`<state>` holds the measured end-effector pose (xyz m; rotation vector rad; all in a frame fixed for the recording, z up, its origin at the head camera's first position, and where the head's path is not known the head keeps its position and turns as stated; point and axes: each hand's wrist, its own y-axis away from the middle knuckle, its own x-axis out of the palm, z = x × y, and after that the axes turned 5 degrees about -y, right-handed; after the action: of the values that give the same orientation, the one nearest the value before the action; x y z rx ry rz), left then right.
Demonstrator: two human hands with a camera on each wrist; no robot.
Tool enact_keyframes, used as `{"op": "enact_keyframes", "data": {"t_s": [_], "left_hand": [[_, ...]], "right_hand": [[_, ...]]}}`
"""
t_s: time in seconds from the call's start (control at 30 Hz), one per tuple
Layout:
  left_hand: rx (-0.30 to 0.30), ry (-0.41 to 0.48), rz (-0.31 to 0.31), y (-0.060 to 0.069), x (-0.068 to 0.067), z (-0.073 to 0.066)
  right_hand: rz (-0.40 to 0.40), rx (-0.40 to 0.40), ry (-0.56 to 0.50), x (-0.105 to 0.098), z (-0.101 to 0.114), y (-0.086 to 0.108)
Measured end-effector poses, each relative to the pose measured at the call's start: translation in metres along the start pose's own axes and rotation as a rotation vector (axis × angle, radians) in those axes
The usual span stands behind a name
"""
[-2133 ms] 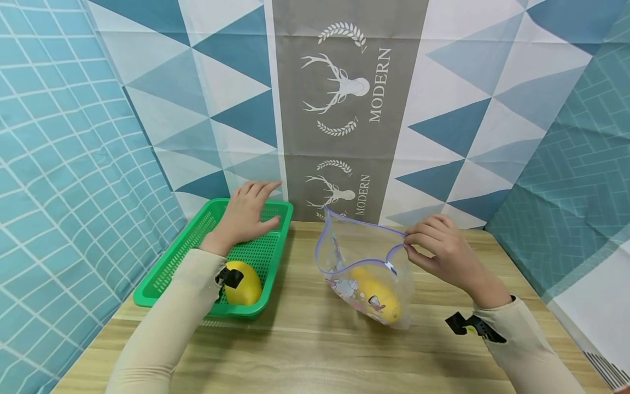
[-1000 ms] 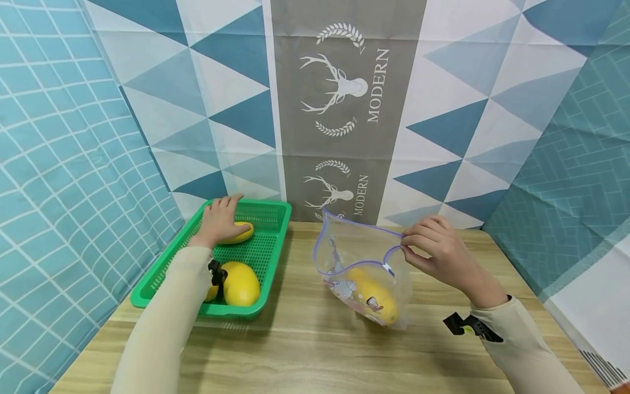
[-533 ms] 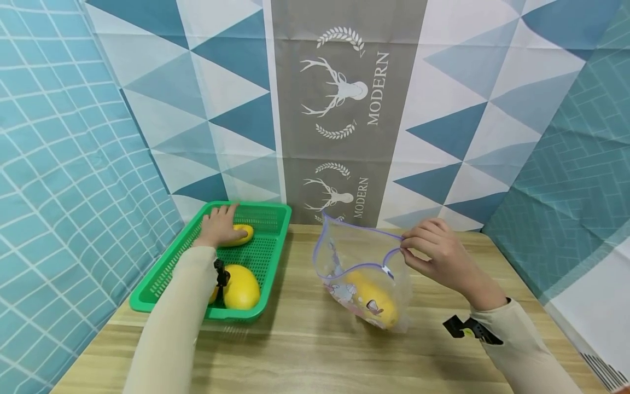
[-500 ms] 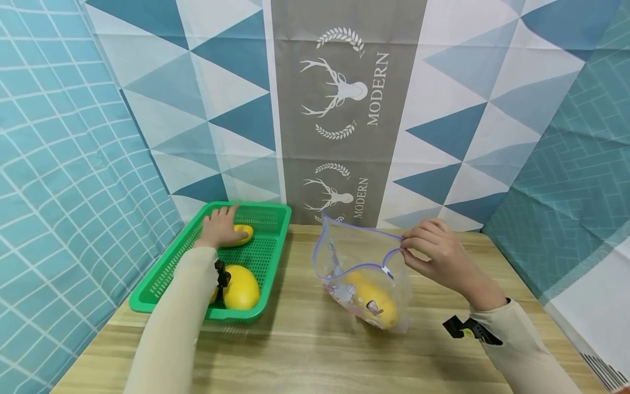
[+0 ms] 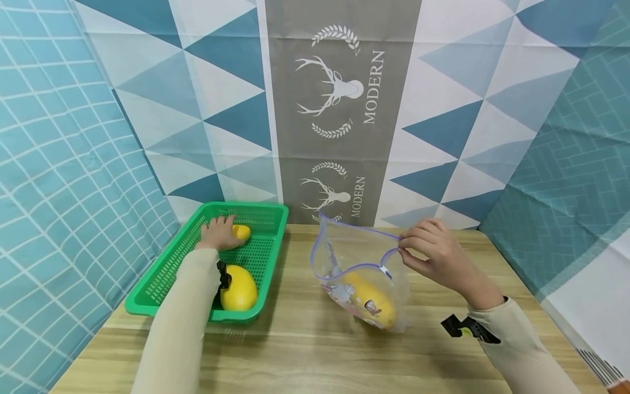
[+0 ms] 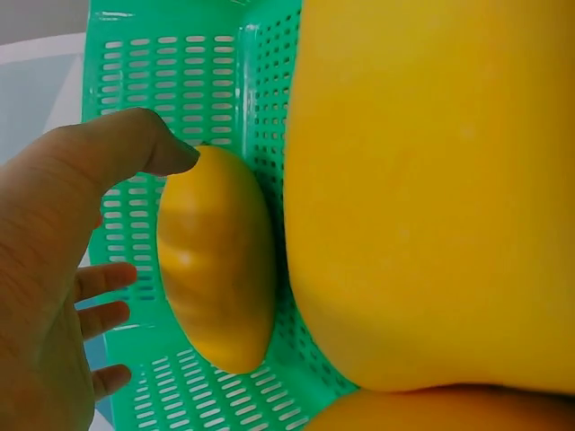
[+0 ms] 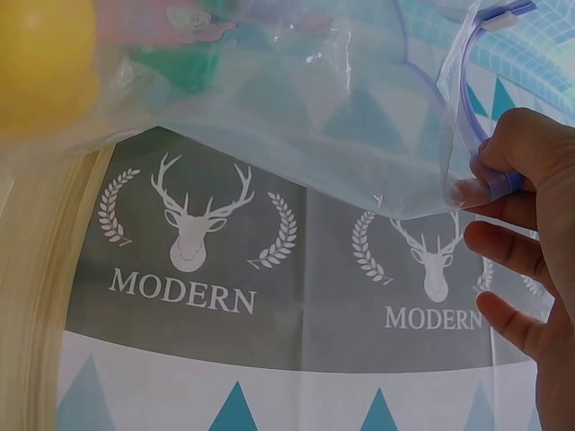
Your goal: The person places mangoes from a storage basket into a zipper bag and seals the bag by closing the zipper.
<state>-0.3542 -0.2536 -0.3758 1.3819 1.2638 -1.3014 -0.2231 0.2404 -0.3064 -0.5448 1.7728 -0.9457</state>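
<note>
Inside the green basket (image 5: pixel 266 262), my left hand (image 5: pixel 219 234) reaches over a small yellow mango-like fruit (image 5: pixel 241 232). In the left wrist view, the thumb of that hand (image 6: pixel 54 224) lies at the upper tip of the fruit (image 6: pixel 220 260); the other fingers are loosely bent, with a gap between them and the fruit. A clear zip bag (image 5: pixel 364 235) with purple edging stands with its mouth spread, yellow fruit (image 5: pixel 376 301) inside. My right hand (image 5: pixel 435 249) pinches the bag's right edge; the right wrist view shows the hand (image 7: pixel 530 197) holding the purple zip.
A large yellow fruit (image 5: pixel 239 288) lies in the basket's near part, with another orange-yellow one (image 6: pixel 440 411) partly seen below it in the left wrist view. Patterned cloth (image 5: pixel 330 137) hangs behind the wooden table (image 5: pixel 295 355), and blue tiled cloth (image 5: pixel 64 164) at the left.
My left hand has come down into the basket from above its back part and now covers more of the small fruit. The right hand keeps hold of the bag's edge.
</note>
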Motion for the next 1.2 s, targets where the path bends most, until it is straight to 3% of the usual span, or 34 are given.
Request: {"op": "enact_keyframes", "data": {"t_s": [0.23, 0.53, 0.73, 1.2], "left_hand": [[-0.010, -0.002, 0.044, -0.002, 0.003, 0.008], [-0.024, 0.027, 0.115, 0.003, 0.004, 0.016], [-0.013, 0.031, 0.100, 0.003, 0.008, 0.024], [0.042, 0.000, 0.084, 0.000, 0.012, 0.019]], "right_hand": [[0.022, 0.018, -0.005, 0.001, 0.001, -0.001], [-0.013, -0.016, 0.006, 0.003, 0.000, -0.002], [0.018, -0.004, -0.005, 0.002, 0.001, -0.004], [0.011, 0.003, -0.007, 0.001, 0.001, -0.001]]}}
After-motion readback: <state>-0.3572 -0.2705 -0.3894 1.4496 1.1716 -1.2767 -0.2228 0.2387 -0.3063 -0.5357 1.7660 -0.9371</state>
